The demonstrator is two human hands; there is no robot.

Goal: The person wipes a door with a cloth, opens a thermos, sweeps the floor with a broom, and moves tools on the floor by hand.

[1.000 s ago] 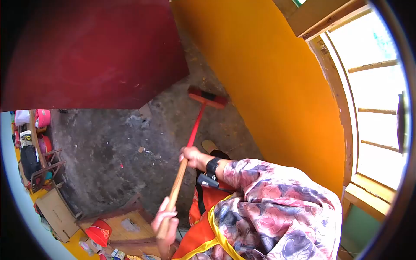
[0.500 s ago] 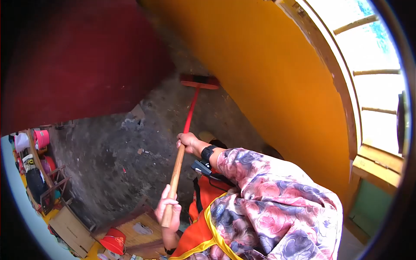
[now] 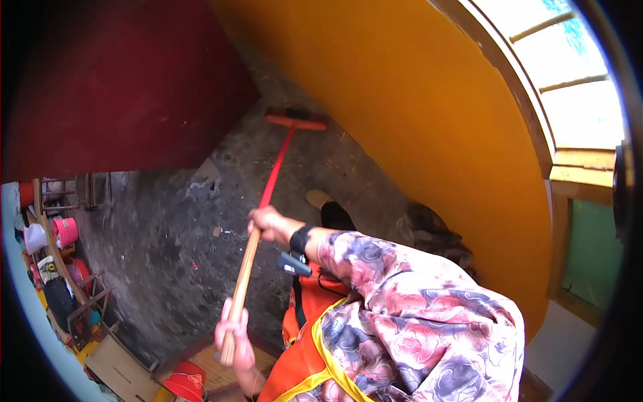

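A long-handled broom (image 3: 251, 254) slants up across the view, with a wooden upper handle and a red lower shaft. Its wide red head (image 3: 295, 122) rests on the floor beside the orange wall; the bristles are hard to make out. Partway along the handle, near where wood meets red, my right hand (image 3: 269, 225) is closed around it. Lower down, my left hand (image 3: 242, 343) wraps the handle close to its end. A black band circles my right wrist, and a small grey device (image 3: 295, 264) hangs below it.
A dark red panel (image 3: 134, 94) covers the upper left, and an orange wall (image 3: 415, 127) runs along the right. Small scraps dot the grey floor (image 3: 161, 248). Wooden stools (image 3: 90, 305), a pink bucket (image 3: 65, 231) and a red bucket (image 3: 186, 380) stand at left. A dark bundle (image 3: 435, 231) lies by the wall.
Both hands and the broom have shifted left and slightly down in view, the head slightly left. My shoe and the dark bundle by the wall now show more.
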